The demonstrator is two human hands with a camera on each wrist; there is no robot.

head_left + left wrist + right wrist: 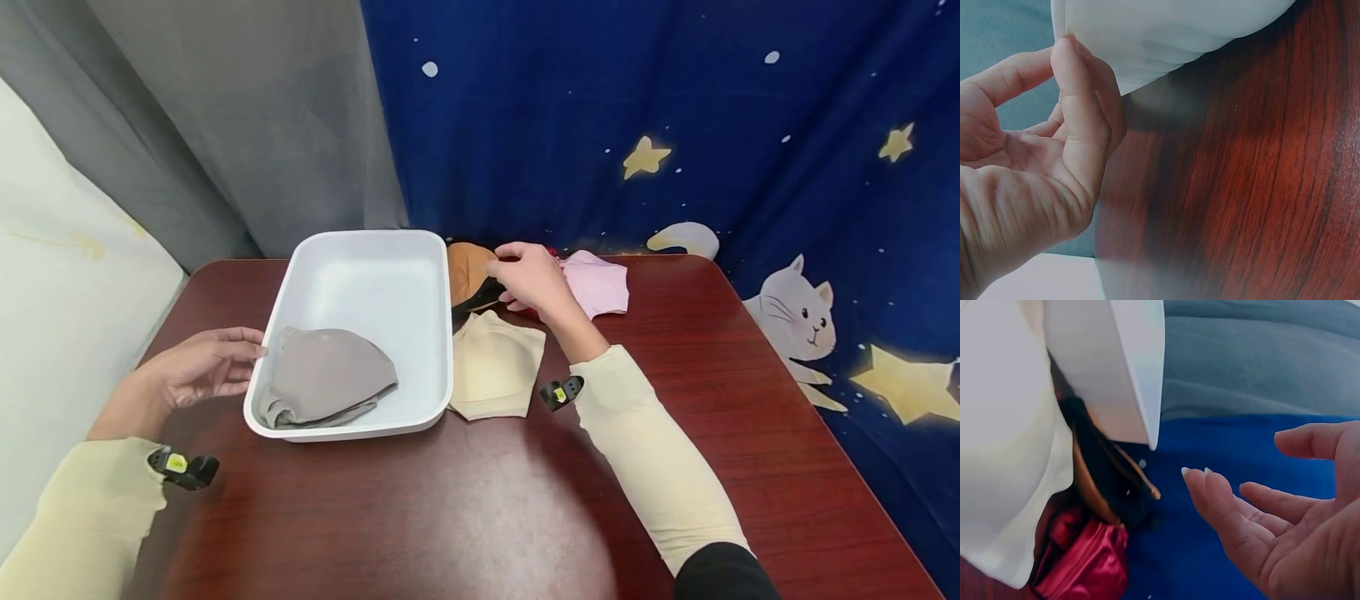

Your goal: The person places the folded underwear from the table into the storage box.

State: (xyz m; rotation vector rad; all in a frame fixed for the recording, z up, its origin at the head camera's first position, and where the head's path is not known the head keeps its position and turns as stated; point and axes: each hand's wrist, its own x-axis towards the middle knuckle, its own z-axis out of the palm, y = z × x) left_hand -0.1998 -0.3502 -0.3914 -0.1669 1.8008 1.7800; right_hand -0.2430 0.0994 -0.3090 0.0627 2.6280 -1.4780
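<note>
A white plastic tray [352, 275] stands on the table, with a folded grey bra [333, 375] lying in its near part. My left hand [213, 367] touches the tray's left rim with its fingertips, fingers extended. Above the garments right of the tray hovers my right hand [532, 279]; its fingers are loosely bent, and the right wrist view shows nothing between them. Below it are an orange-brown and black garment [467, 271] and a crimson satin garment [1091, 562], mostly hidden in the head view. A cream bra [498, 367] lies nearer, against the tray's right side.
A pale pink garment [596, 283] lies beyond my right wrist, near the table's far edge. The dark red wood table [420, 517] extends toward me and to the right. Behind it hang a grey curtain [262, 108] and a blue star-print curtain [540, 125].
</note>
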